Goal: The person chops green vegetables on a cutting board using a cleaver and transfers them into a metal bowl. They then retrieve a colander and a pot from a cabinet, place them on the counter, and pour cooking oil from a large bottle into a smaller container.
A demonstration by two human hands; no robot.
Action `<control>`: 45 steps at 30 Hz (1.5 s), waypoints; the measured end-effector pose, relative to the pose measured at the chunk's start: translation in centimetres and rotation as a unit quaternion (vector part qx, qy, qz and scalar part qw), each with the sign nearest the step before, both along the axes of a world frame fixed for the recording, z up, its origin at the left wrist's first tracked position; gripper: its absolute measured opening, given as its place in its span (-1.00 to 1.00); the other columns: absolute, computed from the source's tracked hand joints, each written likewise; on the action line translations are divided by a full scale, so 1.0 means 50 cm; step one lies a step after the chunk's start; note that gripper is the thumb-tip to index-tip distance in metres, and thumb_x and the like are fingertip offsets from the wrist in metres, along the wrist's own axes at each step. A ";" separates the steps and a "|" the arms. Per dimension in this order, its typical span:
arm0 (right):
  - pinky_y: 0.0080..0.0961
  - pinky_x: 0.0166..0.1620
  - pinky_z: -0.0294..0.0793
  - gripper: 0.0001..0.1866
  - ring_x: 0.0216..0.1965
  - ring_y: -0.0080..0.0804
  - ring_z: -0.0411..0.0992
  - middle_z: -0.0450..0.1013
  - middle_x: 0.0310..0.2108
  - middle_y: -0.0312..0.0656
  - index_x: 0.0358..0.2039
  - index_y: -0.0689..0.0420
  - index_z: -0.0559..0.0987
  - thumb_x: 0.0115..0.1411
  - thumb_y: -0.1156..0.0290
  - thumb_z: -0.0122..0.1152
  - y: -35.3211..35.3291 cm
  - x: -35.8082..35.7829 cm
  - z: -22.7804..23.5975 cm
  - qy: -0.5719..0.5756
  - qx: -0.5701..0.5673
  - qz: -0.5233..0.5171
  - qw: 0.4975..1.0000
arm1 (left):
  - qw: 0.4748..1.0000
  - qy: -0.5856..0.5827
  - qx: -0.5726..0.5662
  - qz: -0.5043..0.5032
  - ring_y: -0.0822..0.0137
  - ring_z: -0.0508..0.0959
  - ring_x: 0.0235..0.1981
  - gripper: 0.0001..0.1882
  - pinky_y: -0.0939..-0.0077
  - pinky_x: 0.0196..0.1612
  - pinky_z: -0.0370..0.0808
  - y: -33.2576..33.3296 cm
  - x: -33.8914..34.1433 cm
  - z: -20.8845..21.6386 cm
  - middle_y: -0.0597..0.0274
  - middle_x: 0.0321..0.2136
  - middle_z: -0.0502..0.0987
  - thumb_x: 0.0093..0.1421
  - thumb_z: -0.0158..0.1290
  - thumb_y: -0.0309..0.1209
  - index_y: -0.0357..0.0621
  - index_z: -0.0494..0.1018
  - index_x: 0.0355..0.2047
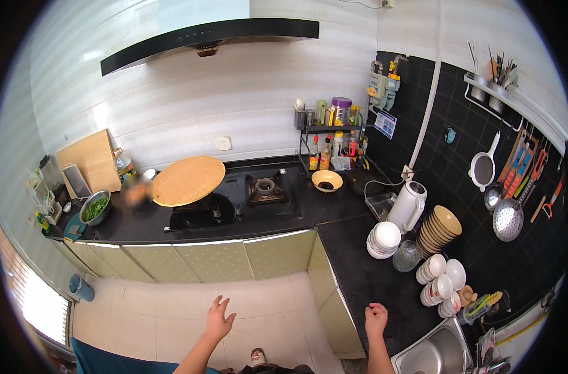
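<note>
My left hand (219, 319) is held out over the floor in front of the cabinets, its fingers spread and nothing in it. My right hand (376, 318) hovers at the right-hand counter (353, 274), near the sink, with its fingers curled in; no object shows in it. Close by the right hand stand stacked white bowls (438, 288) and a clear glass bowl (408, 255). A steel sink (434, 352) lies just to its right.
Along the far counter are a round wooden board (190, 181) over part of the stove, a gas burner (265, 188), a yellow bowl (327, 181) and a metal bowl of chopped greens (95, 209). A white jug (408, 206) and stacked tan bowls (439, 230) stand right. Utensils hang on the wall.
</note>
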State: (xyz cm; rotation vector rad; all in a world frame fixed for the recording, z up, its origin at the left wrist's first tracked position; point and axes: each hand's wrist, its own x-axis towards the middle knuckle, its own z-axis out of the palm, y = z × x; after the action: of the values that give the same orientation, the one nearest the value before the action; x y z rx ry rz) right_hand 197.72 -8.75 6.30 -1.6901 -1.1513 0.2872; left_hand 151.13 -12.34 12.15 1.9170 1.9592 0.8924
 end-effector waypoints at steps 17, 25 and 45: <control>-0.54 -0.15 0.33 -0.86 -0.24 -0.39 0.39 0.42 -0.25 -0.03 -0.68 0.25 0.44 -0.18 0.63 0.26 0.230 -0.281 -0.024 0.085 0.023 0.207 0.974 | 0.996 0.044 0.016 0.077 -0.08 0.31 0.02 -0.43 0.09 0.05 0.25 0.054 -0.296 0.008 -0.19 0.05 0.23 0.02 0.12 -0.26 -0.19 0.28 0.03; -0.45 0.06 0.25 -0.37 0.08 -0.28 0.18 0.14 0.06 -0.04 -0.02 0.20 0.35 -0.23 0.71 0.16 0.303 -0.528 0.048 0.002 0.005 0.345 0.939 | 0.984 0.031 0.009 0.177 -0.05 0.28 0.06 -0.39 -0.05 0.08 0.16 0.004 -0.422 -0.020 -0.14 0.09 0.20 0.01 0.13 -0.21 -0.14 0.25 0.07; -0.31 0.08 0.23 -0.84 0.03 -0.21 0.27 0.23 0.07 0.01 -0.55 0.28 0.50 -0.10 0.49 0.31 0.570 -0.566 -0.006 0.094 -0.066 0.348 0.931 | 0.964 0.064 0.020 0.259 -0.07 0.28 0.05 -0.34 -0.02 0.03 0.21 0.117 -0.441 -0.013 -0.16 0.09 0.19 -0.06 0.19 -0.23 -0.19 0.26 0.04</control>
State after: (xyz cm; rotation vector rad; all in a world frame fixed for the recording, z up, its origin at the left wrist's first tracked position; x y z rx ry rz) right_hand 169.40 19.75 6.00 -1.2711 -1.5787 0.9635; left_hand 129.07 -6.50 11.51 1.5284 2.6021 0.9516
